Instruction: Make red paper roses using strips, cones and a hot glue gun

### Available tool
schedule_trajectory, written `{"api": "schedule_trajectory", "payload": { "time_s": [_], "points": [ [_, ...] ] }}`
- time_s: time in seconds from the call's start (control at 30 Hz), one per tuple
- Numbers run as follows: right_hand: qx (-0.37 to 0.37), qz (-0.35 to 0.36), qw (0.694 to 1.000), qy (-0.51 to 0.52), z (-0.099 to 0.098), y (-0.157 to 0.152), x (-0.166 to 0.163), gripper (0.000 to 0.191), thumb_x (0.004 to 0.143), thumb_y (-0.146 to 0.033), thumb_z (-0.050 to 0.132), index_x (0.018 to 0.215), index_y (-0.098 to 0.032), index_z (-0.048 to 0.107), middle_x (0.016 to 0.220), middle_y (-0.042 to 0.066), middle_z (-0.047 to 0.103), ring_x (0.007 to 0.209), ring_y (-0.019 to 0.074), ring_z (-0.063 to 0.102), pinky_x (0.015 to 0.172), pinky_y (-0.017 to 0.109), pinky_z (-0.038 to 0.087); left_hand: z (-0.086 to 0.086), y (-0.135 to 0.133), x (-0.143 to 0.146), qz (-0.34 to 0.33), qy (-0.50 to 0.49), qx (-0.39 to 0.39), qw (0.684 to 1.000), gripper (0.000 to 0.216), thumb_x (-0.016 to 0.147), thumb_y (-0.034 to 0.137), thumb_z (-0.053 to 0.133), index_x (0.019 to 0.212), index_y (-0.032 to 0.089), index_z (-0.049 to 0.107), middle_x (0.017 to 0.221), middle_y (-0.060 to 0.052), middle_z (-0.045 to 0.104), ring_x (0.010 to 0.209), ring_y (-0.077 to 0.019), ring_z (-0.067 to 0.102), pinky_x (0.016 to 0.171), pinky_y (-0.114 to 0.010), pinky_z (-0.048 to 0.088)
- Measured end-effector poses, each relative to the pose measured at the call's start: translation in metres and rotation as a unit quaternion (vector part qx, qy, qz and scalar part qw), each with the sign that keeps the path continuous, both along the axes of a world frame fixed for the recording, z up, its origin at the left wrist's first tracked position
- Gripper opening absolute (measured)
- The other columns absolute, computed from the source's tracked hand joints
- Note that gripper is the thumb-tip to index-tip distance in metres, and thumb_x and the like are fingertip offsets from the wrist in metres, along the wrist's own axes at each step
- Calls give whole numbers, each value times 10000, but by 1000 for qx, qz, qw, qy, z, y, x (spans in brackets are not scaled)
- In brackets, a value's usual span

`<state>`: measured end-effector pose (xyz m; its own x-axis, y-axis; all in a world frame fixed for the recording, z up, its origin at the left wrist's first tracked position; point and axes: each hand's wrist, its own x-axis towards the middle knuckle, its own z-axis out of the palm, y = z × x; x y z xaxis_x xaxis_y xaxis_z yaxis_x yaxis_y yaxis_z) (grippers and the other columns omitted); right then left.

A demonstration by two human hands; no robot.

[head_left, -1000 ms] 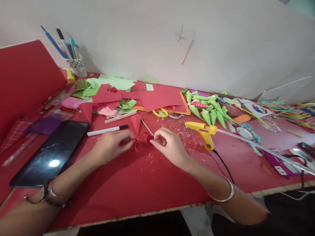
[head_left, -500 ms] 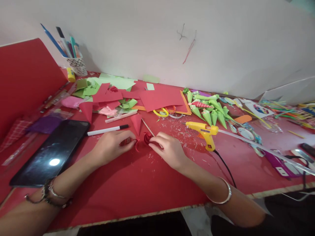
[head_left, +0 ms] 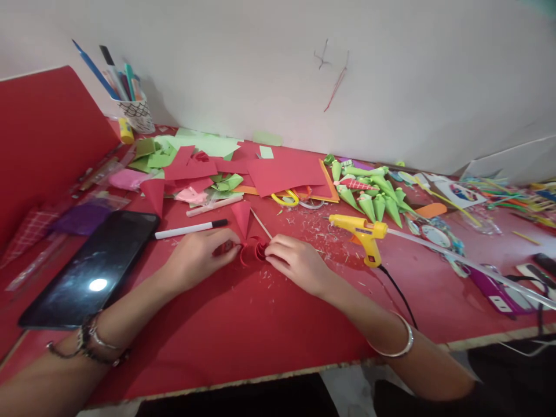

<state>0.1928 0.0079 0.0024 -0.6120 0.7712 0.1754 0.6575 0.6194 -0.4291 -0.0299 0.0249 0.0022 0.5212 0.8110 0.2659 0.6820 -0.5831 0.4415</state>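
Note:
Both my hands rest on a red table point(head_left: 243, 330) around a small curled red paper piece point(head_left: 254, 250). My left hand point(head_left: 197, 258) is closed, pinching the left end of the red paper. My right hand point(head_left: 297, 262) is closed too, its fingertips pressed on the rolled right part of the paper. A thin wooden stick point(head_left: 260, 224) lies just behind the roll, beside a red paper cone point(head_left: 241, 218). A white marker with a black cap point(head_left: 191, 230) lies beyond my left hand.
A yellow glue gun point(head_left: 362, 233) with a black cord stands right of my right hand. A dark tablet point(head_left: 89, 269) lies at the left. Red and green paper scraps point(head_left: 208, 165), yellow scissors point(head_left: 284, 200), green paper cones point(head_left: 369, 194) and a pen cup point(head_left: 135, 113) fill the back.
My right hand has turned palm down and slid left onto the red paper roll, pushing it closer to my left hand. My left hand has stayed put.

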Motion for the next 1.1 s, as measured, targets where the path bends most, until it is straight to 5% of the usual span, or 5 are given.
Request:
{"api": "schedule_trajectory", "payload": {
  "time_s": [0.57,1.1],
  "points": [
    [-7,24,999,-26,7,-5,4,199,869,-233,426,860,-191,621,868,38,545,720,109,513,650,208,382,-1,-6,10,2,66,98,993,173,812,240,427,775,172,582,639,4,608,529,-108,536,474,-189,324],
    [-20,37,999,2,2,-3,5,210,884,-247,395,891,-192,597,868,39,516,756,117,502,669,222,385,-3,-12,16,12,18,-4,1000,127,804,243,464,792,181,574,685,30,633,553,-89,555,492,-164,358]
  ]
}}
